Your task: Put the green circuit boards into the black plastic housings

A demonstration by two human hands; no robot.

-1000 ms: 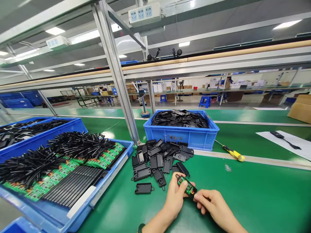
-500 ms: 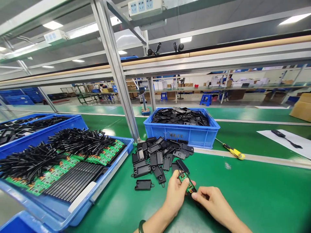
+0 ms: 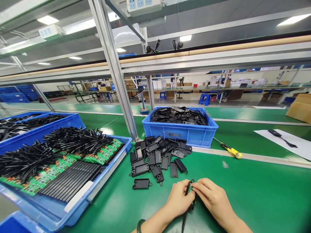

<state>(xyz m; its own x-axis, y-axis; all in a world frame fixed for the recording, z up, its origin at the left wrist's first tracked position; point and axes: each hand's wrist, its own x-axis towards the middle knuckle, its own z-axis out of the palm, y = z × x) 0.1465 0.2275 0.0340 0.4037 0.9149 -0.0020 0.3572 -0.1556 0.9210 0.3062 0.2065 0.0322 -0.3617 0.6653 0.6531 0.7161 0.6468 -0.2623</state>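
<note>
Near the front edge of the green table, my left hand (image 3: pixel 179 198) grips a black housing with a green circuit board (image 3: pixel 190 187) in it, tilted on its side. A black cable (image 3: pixel 184 221) hangs from its lower end. My right hand (image 3: pixel 213 197) is closed at the upper right of the board, its fingertips pressed against it; part of the board is hidden by the fingers. Just beyond the hands lies a pile of black plastic housings (image 3: pixel 157 157), with single ones (image 3: pixel 141 183) at its near edge.
A blue bin (image 3: pixel 179 132) of black parts stands behind the pile. On the left, a blue tray (image 3: pixel 109 176) holds green boards with black cables. A yellow screwdriver (image 3: pixel 231 150) lies right, near white paper (image 3: pixel 300 147) bearing a black device. A metal post (image 3: pixel 116 71) rises behind the pile.
The board and housing have turned from facing up to nearly on edge. My right hand has moved up from the lower cable end to the upper part of the board.
</note>
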